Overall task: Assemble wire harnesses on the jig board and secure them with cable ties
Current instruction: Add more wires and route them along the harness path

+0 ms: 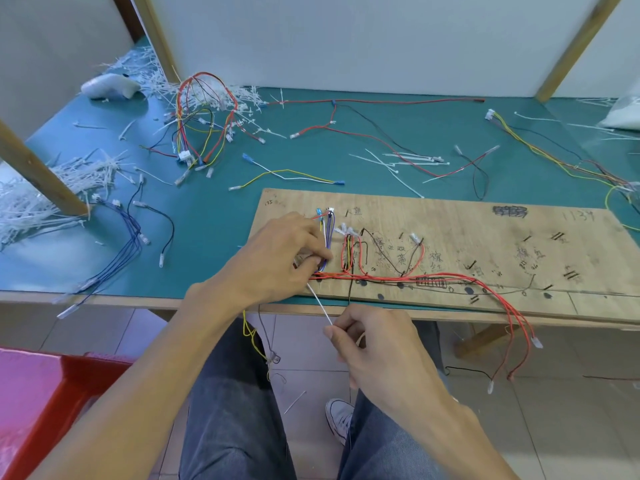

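Down at the near edge of the green-topped counter (214, 209) sits one plywood jig board (485, 230), its right end cut off by the frame. Two hands in shot. Left hand (280, 254) is curled up on the board's left end, fingertips pinching the purple-and-blue wire bundle (327, 244) where it bends into the long red wire run (433, 279). Right hand (377, 341) hangs just off the counter edge, thumb and forefinger pinching the tail of one thin white cable tie (318, 303), other fingers tucked in. That tie slants up toward the left hand and its head end is hidden under those fingers, so can't say if it's looped round the wires. White tie offcuts lie in two piles: a left heap (69, 174) and a back heap (152, 74). One looped multicolour harness (204, 116) stands by the back heap. Loose wires scattered about are too tangled to count. Handwriting on the board is unreadable. One red plastic crate (52, 393), cropped, bottom left.
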